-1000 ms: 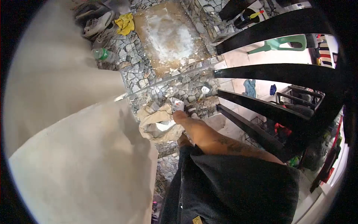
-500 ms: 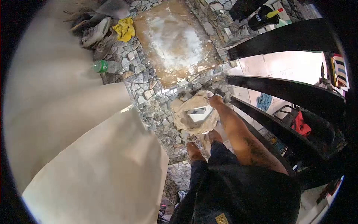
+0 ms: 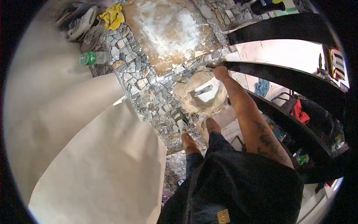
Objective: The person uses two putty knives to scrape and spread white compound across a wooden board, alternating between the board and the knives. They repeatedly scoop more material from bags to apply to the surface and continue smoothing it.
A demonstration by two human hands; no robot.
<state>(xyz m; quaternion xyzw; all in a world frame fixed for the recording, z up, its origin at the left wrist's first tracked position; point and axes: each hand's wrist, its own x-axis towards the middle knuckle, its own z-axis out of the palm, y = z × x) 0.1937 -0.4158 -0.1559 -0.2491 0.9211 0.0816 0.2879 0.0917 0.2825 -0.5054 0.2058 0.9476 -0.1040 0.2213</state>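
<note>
Just below the right hand, which grips its rim, is the sack; this looks like holding, and lifting would want a firm grasp. Left hand unseen.

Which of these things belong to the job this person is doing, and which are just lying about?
Probably part of the job:
crumpled tan bag, its rim gripped by the right hand
white material and flat grey piece inside it
perhaps the white-smeared board

Seemingly just lying about:
yellow cloth
green-and-clear bottle
shoes
blue cloth
</note>
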